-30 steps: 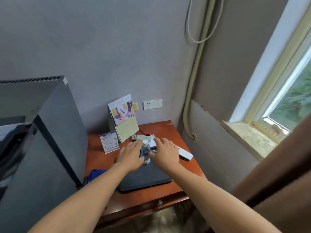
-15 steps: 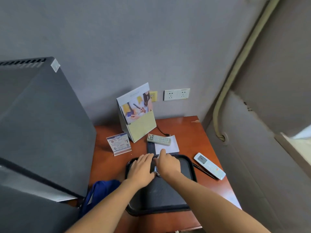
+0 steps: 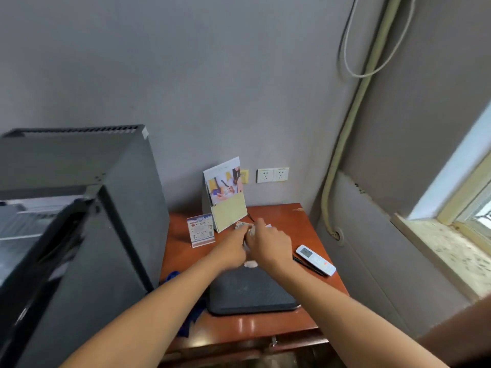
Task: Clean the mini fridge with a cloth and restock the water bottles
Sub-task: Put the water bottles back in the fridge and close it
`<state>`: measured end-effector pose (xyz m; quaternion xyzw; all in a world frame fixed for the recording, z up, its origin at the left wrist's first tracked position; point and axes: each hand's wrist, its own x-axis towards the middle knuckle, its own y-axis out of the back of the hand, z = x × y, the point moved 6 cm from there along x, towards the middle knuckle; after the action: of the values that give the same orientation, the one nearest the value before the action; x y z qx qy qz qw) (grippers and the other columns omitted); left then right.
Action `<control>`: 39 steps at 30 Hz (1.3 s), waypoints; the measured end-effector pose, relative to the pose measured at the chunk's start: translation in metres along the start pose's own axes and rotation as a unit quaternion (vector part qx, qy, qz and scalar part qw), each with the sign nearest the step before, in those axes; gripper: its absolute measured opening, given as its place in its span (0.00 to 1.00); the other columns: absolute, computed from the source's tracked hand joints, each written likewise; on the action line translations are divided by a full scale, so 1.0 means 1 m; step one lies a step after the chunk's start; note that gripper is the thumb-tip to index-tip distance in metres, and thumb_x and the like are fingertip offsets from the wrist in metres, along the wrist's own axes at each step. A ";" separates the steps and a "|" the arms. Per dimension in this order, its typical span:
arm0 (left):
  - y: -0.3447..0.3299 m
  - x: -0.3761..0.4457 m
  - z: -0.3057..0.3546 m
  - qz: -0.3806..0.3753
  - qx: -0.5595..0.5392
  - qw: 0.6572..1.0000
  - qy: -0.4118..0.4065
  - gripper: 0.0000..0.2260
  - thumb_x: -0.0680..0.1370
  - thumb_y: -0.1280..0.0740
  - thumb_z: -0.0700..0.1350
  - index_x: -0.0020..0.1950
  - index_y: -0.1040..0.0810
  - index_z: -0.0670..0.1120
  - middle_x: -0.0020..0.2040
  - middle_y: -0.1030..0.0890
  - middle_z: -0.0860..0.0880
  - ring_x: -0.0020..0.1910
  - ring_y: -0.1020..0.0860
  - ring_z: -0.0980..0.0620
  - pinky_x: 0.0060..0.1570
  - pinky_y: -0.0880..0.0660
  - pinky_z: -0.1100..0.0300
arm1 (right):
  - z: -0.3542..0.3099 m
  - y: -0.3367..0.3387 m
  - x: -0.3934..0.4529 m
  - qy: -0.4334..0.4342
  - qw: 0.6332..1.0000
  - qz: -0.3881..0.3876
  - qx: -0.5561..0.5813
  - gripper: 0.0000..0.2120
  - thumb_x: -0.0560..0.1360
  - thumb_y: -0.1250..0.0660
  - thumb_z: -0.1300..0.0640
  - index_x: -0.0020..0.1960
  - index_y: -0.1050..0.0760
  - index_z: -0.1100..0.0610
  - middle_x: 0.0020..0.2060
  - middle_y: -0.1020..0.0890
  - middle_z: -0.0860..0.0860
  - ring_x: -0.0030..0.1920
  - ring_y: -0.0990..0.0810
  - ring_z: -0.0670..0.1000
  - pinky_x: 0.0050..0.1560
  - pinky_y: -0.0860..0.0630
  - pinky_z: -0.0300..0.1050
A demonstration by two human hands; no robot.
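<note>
A small clear water bottle [image 3: 250,263] stands at the far end of a black tray [image 3: 252,293] on a reddish wooden desk [image 3: 289,216]. My left hand [image 3: 230,248] and my right hand [image 3: 268,245] close around it from both sides and hide most of it; only its base and a bit of its top show. The black mini fridge [image 3: 106,208] stands at the left with its door [image 3: 47,274] swung open toward me. A blue cloth [image 3: 172,276] lies by the fridge, partly under my left forearm.
A white remote [image 3: 315,259] and a black pen lie right of the tray. A brochure stand [image 3: 225,193], a small card stand [image 3: 200,229] and another remote sit at the back. Wall sockets, a pipe and a window sill are on the right.
The view has tilted up and back, so the fridge door and the window show again. Both hands stay around the bottle on the tray.
</note>
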<state>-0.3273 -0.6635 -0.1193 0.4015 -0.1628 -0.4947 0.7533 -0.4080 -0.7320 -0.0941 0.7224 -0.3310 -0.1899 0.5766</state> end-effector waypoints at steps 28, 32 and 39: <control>0.371 -0.428 -0.187 0.263 0.103 0.959 -0.030 0.21 0.58 0.32 0.67 0.44 0.25 0.56 0.39 0.19 0.57 0.40 0.21 0.52 0.38 0.27 0.56 | -0.518 0.112 -0.207 0.169 0.979 0.068 0.089 0.18 0.80 0.37 0.44 0.57 0.33 0.59 0.56 0.19 0.60 0.56 0.20 0.64 0.45 0.33 0.51; 0.357 -0.407 -0.278 0.205 0.102 0.974 -0.004 0.18 0.70 0.25 0.58 0.55 0.25 0.57 0.48 0.18 0.56 0.47 0.20 0.49 0.41 0.28 0.56 | -0.559 0.028 -0.181 0.101 0.992 -0.025 0.077 0.18 0.80 0.36 0.49 0.62 0.33 0.61 0.60 0.21 0.61 0.60 0.21 0.65 0.49 0.32 0.52; 0.299 -0.343 -0.375 0.087 0.132 0.987 -0.008 0.37 0.76 0.31 0.64 0.80 0.41 0.54 0.76 0.29 0.51 0.69 0.24 0.46 0.62 0.24 0.49 | -0.532 -0.105 -0.144 -0.089 0.982 -0.091 0.139 0.25 0.82 0.36 0.43 0.69 0.34 0.60 0.63 0.22 0.59 0.63 0.23 0.63 0.56 0.26 0.55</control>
<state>-0.0597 -0.1399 -0.0718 0.4782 -0.2668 -0.4049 0.7323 -0.1341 -0.2429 -0.0704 0.8025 -0.3373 -0.2574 0.4194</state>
